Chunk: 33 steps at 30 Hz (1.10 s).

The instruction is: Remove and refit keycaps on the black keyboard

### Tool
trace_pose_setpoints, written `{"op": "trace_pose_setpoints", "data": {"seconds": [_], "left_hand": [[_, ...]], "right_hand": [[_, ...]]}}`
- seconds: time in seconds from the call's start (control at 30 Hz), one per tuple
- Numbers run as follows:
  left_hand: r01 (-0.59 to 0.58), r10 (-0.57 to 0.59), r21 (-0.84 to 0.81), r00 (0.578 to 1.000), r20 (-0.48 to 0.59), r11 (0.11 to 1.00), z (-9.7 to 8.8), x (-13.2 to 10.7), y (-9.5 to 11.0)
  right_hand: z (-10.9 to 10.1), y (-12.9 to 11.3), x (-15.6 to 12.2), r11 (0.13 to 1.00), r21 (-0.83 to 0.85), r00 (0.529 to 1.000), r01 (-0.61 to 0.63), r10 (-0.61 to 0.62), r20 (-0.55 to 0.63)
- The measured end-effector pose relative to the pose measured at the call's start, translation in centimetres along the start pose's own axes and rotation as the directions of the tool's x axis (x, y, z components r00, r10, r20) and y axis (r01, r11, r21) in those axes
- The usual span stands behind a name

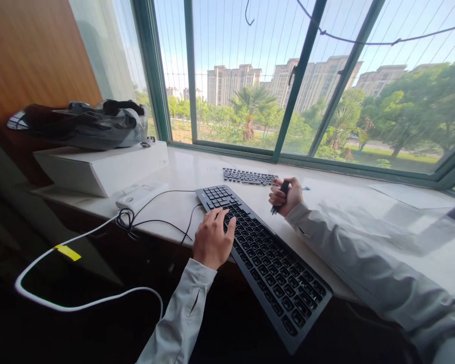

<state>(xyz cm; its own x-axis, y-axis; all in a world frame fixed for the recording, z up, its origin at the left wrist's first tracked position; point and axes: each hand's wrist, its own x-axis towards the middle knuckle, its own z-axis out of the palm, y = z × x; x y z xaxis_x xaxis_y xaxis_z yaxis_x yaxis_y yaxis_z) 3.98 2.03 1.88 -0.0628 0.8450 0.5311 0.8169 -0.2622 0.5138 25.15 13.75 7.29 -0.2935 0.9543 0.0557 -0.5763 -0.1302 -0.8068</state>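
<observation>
A black keyboard (273,258) lies slantwise on a white windowsill counter (189,172), its near end jutting over the front edge. My left hand (212,237) rests palm down on the keyboard's upper left part, fingers on the keys. My right hand (286,196) hovers just beyond the keyboard's far edge, fingers closed around a small black tool (280,197). Behind it lies a flat sheet of loose black keycaps (250,176).
A white box (102,167) at the left carries a black and grey headset (79,124). A small white device (140,194) sits before it. Black cables (155,217) and a white cable (79,303) with a yellow tag trail off the edge. Papers (409,194) lie right. Window behind.
</observation>
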Motion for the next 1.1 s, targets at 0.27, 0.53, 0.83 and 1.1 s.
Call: {"op": "trace_pose_setpoints", "data": {"seconds": [0.27, 0.53, 0.83, 1.1], "left_hand": [[0.004, -0.004, 0.015, 1.000, 0.011, 1.000, -0.2, -0.1, 0.0], [0.000, 0.000, 0.029, 1.000, 0.016, 1.000, -0.4, -0.2, 0.1], [0.033, -0.032, 0.059, 0.999, -0.011, 0.998, -0.3, -0.2, 0.2], [0.086, -0.084, 0.138, 0.996, -0.024, 0.987, 0.5, -0.5, 0.2]], "right_hand": [[0.8, 1.7, 1.2, 0.975, 0.181, 0.992, 0.125, -0.119, -0.047], [1.9, 4.8, 1.7, 0.948, 0.295, 0.971, 0.118, -0.048, -0.235], [3.5, 5.1, 1.0, 0.974, 0.139, 0.953, 0.180, -0.138, -0.270], [3.8, 5.3, 0.9, 0.972, 0.176, 0.922, 0.153, -0.077, -0.379]]}}
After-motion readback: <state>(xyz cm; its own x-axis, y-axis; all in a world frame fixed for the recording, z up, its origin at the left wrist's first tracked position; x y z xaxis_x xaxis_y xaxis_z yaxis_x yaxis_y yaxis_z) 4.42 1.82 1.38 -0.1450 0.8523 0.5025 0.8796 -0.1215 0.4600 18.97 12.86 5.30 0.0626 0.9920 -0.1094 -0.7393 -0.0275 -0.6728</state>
